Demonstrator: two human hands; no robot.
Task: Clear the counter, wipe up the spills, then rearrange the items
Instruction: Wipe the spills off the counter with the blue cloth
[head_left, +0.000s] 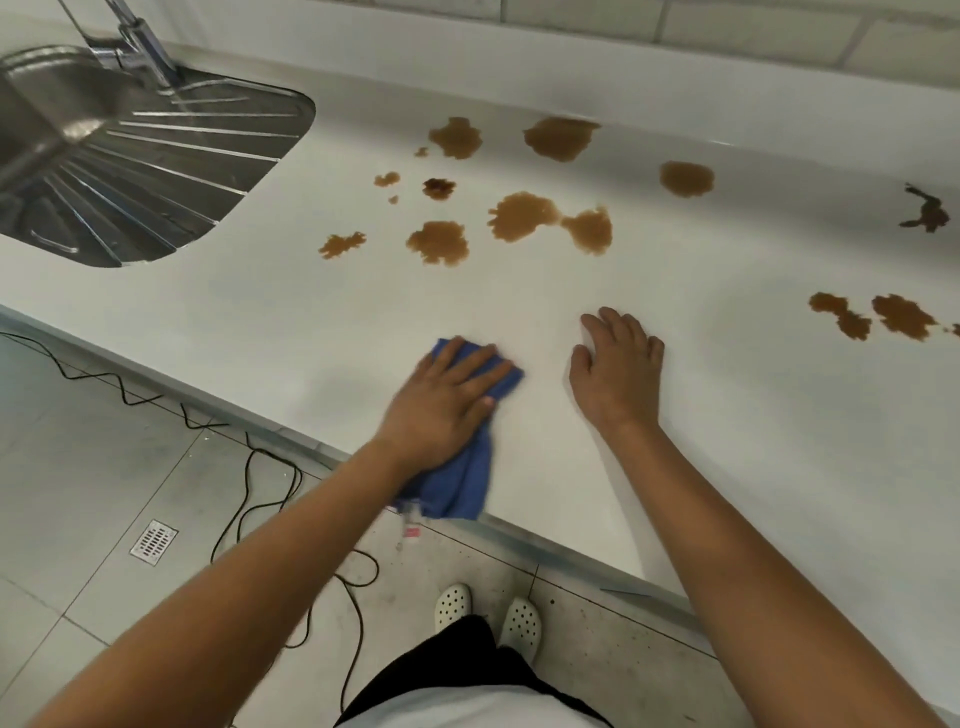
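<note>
A blue cloth (462, 483) lies on the white counter (260, 322) near its front edge, one end hanging over the edge. My left hand (441, 400) presses flat on the cloth with straight fingers. My right hand (618, 364) rests flat on the bare counter just right of the cloth, fingers spread. Several brown spills (524, 215) spread over the middle of the counter beyond both hands. More brown spills (904, 317) lie at the right, and a darker stain (927, 213) sits at the far right.
A steel sink with a ribbed drainboard (156, 171) and a tap (140, 36) is set into the counter at the left. A tiled wall runs along the back. Black cables (249, 499) and a floor drain (153, 540) lie on the tiled floor below.
</note>
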